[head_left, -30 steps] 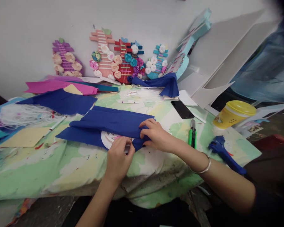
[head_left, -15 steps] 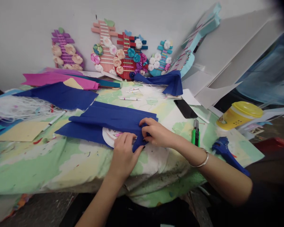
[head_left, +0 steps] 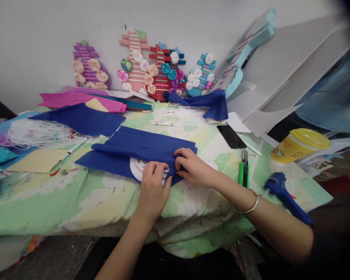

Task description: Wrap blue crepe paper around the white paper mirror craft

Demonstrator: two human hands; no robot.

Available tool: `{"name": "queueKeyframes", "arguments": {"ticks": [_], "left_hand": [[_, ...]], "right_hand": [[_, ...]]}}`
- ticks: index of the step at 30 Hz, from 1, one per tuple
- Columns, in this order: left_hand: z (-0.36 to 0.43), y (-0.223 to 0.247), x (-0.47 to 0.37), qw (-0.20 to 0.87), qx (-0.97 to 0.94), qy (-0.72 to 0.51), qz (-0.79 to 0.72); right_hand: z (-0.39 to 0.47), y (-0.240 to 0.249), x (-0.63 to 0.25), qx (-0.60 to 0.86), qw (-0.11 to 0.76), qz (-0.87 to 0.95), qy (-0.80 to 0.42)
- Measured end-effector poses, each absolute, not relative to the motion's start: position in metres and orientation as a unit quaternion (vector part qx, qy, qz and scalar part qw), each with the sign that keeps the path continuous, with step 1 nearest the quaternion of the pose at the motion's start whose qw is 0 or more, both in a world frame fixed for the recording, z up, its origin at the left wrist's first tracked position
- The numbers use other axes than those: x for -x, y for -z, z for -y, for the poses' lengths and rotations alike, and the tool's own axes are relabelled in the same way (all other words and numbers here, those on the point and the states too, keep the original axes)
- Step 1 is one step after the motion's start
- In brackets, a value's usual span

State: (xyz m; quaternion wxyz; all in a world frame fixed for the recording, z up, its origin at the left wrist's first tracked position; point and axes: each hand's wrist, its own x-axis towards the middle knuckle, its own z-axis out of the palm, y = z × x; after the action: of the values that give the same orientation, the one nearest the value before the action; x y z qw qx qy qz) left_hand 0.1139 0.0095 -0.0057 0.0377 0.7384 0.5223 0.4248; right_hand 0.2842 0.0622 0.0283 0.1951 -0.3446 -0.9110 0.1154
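Note:
A dark blue crepe-paper sheet [head_left: 146, 144], folded over along its length, lies in front of me. Under its fold, a flat white piece with a rounded end [head_left: 136, 168] shows in part; the rest is covered. My left hand [head_left: 155, 184] rests on the white piece with bent fingers, its thumb against the blue edge. At the right end of the sheet, my right hand [head_left: 192, 167] pinches the blue paper between thumb and curled fingers. The fingertips of both hands are close together, and what lies between them is partly hidden.
Right of my hands lie a green box cutter [head_left: 244, 171], a blue glue gun [head_left: 286, 196], a black phone [head_left: 231, 137] and a yellow lidded cup [head_left: 300, 146]. White cords [head_left: 36, 133] and yellow paper [head_left: 36, 161] lie left. Flower-decorated guitar shapes [head_left: 137, 64] lean against the wall.
The view has shifted slightly, so everything sits a little lower and further right. Both hands stay at the right end of the blue sheet, with only small finger movements.

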Motion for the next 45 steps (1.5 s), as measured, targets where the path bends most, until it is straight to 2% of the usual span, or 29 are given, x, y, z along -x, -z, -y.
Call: {"name": "queueKeyframes", "arguments": {"ticks": [3, 10, 16, 21, 27, 37, 45], "left_hand": [[-0.009, 0.006, -0.113, 0.030, -0.747, -0.429, -0.508], [-0.009, 0.012, -0.115, -0.008, -0.748, -0.455, -0.483], [-0.009, 0.007, -0.113, 0.044, -0.739, -0.451, -0.499], [0.000, 0.003, -0.090, 0.086, -0.728, -0.466, -0.495], [0.016, 0.006, -0.075, 0.066, -0.785, -0.387, -0.480], [0.007, 0.007, -0.081, 0.056, -0.812, -0.361, -0.455], [-0.006, 0.013, -0.080, 0.039, -0.824, -0.333, -0.458]], "right_hand": [[-0.057, -0.027, -0.282, 0.361, 0.207, 0.903, -0.106], [-0.047, -0.023, -0.280, 0.353, 0.229, 0.907, -0.003], [-0.039, -0.020, -0.278, 0.334, 0.217, 0.916, 0.044], [-0.035, -0.018, -0.274, 0.355, 0.229, 0.906, 0.036], [-0.035, -0.017, -0.269, 0.382, 0.256, 0.888, 0.011], [-0.036, -0.015, -0.268, 0.379, 0.278, 0.883, 0.002], [-0.032, -0.021, -0.271, 0.362, 0.244, 0.899, -0.014]]}}
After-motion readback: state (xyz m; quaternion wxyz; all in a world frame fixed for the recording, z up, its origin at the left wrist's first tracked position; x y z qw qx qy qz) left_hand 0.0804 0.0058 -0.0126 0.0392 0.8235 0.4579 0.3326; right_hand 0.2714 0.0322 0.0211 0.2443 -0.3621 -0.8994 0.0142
